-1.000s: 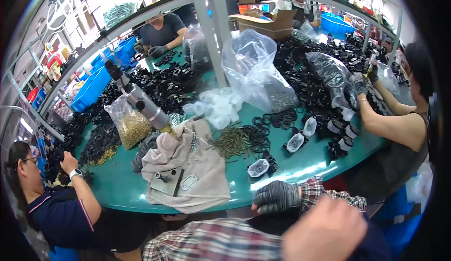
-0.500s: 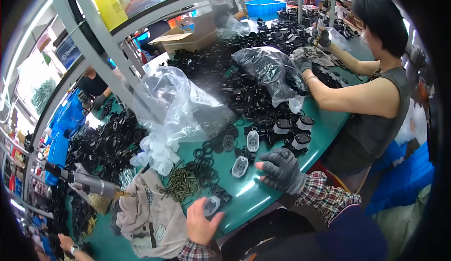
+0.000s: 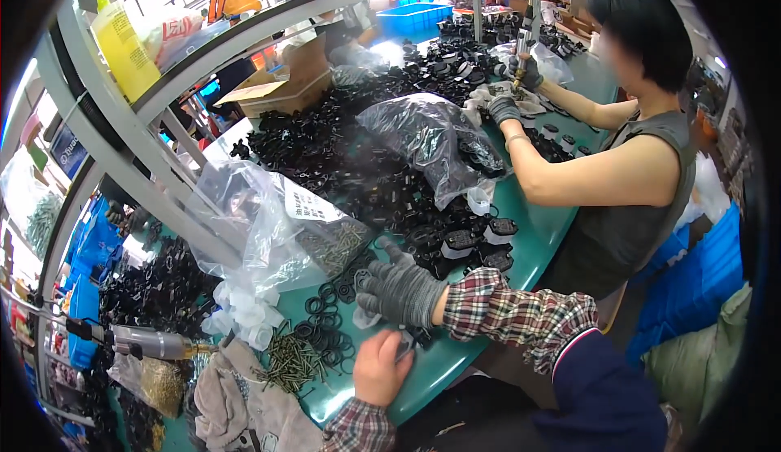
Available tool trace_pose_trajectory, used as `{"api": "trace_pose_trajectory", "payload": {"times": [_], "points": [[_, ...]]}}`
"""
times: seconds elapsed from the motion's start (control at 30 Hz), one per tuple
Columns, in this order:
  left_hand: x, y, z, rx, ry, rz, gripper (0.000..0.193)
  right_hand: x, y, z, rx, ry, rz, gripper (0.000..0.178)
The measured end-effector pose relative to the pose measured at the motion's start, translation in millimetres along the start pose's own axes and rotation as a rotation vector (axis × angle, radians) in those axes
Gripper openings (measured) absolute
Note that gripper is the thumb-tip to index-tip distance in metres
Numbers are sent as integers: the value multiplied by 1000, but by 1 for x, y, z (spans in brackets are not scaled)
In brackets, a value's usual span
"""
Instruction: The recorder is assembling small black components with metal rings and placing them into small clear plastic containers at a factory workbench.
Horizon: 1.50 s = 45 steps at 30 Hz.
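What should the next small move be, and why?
Probably close the gloved right hand on the pale part partly hidden beneath it, since that part is within easy reach. The bare left hand is at another pale piece; whether either is gripped is unclear.

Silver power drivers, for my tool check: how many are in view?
2: one silver driver beside the towel, lower left; another silver driver in the co-worker's gloved hand, upper right. Others may be hidden.

A yellow bottle (image 3: 125, 50) is left of the cardboard box (image 3: 303, 87); a blue tub (image 3: 413, 22) is to the box's right.
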State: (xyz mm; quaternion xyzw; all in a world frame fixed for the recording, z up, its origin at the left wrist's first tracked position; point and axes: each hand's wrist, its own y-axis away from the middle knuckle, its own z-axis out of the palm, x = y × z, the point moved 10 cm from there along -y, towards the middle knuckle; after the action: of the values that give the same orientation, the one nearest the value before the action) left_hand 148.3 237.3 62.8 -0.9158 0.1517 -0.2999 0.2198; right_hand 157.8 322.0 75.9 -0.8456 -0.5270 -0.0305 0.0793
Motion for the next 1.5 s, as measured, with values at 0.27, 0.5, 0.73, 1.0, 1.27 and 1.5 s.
{"api": "trace_pose_trajectory", "payload": {"times": [0.27, 0.5, 0.73, 1.0, 1.27, 1.5], "points": [[-7, -40, -11, 53, -266, 12, 61, 66, 51, -27, 135, 88, 200, 25], [-18, -56, 24, 54, -310, -29, 64, 79, 28, -16, -134, 100, 221, 24], [-4, -53, 0, 151, -343, -27, 58, 136, -46, 12, -425, 51, 457, 26], [-43, 60, -103, 188, -376, -74, 41, 142, -85, -2, -336, 98, 582, 26], [-61, 66, -109, -11, -497, -76, 22, -71, -37, -79, 138, 13, -98, 18], [-48, 64, -82, -194, -721, 87, 15, -139, -1, -32, -85, -87, -264, 28]]}}
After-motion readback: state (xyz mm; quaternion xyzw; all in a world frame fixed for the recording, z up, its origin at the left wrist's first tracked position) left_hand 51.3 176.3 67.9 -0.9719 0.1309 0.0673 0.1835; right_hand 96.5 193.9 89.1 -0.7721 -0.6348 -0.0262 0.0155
